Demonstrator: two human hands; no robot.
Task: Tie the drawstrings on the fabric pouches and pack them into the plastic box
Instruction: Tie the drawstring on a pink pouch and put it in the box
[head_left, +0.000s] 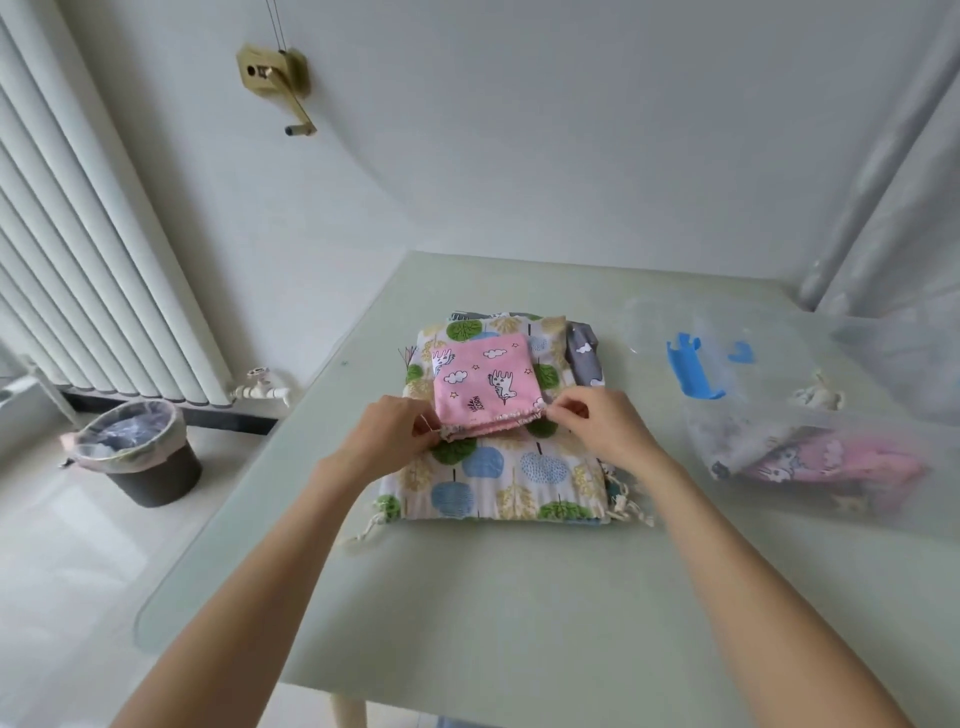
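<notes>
both hands at the pink pouch (480, 382) on the stack mid-desk (467, 597): left hand (392, 434) and right hand (592, 423) each pinch a drawstring end, mouth gathered. tying step; next, cross and knot, then over to the plastic box (831, 415) on the right.

- Bright, soft, even daylight fills the room; no lamp or window shows.
- Shadows are faint: a thin soft one lies under the pile of pouches (498, 457), just below the fingers (423, 423) of the left hand.
- The glass table top (519, 597) shows a pale sheen nearer the camera than the fingers, without hard glare.
- To the right of the fingers, the clear plastic box (831, 415) looks hazy and smeared.
- Wide-angle distortion bends the radiator (93, 260) at the left edge and stretches the forearms.
- Detail is slightly soft throughout.
</notes>
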